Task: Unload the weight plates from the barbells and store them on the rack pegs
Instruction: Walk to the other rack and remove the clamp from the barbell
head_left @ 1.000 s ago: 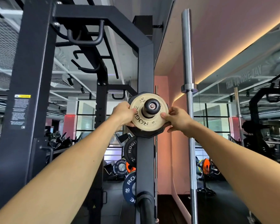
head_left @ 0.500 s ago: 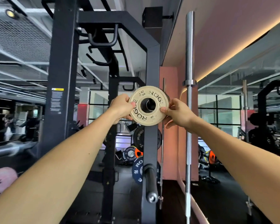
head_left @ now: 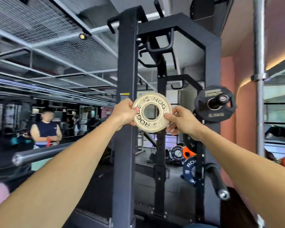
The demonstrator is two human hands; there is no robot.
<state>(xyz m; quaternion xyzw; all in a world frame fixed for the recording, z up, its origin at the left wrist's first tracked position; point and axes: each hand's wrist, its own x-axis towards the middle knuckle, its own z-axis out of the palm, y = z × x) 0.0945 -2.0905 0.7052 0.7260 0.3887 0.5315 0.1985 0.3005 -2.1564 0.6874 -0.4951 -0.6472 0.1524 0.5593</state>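
Head view is showing both arms stretching forward and up, with a small pale weight plate (head_left: 152, 112) being held between the two hands in front of the black rack (head_left: 124, 102). The left hand (head_left: 124, 112) is pinching the plate's left edge, thumb lying on the face and the other fingers curling behind the rim. The right hand (head_left: 182, 120) is pinching the right edge the same way, thumb on the front near the centre hole, fingers wrapping behind. The plate is facing the camera, upright, its hole showing open air and not sitting on any peg. To the right, a black plate (head_left: 215, 104) marked 2.5 kg is hanging on a rack peg (head_left: 221, 99), well apart from the held plate. Lower right, an empty peg (head_left: 218, 182) is sticking out toward the camera beside a blue plate (head_left: 188, 168). A steel barbell (head_left: 259, 76) is standing upright at the far right. Another bar (head_left: 39, 153) is lying across the left side, and a person (head_left: 45, 129) is standing behind it.
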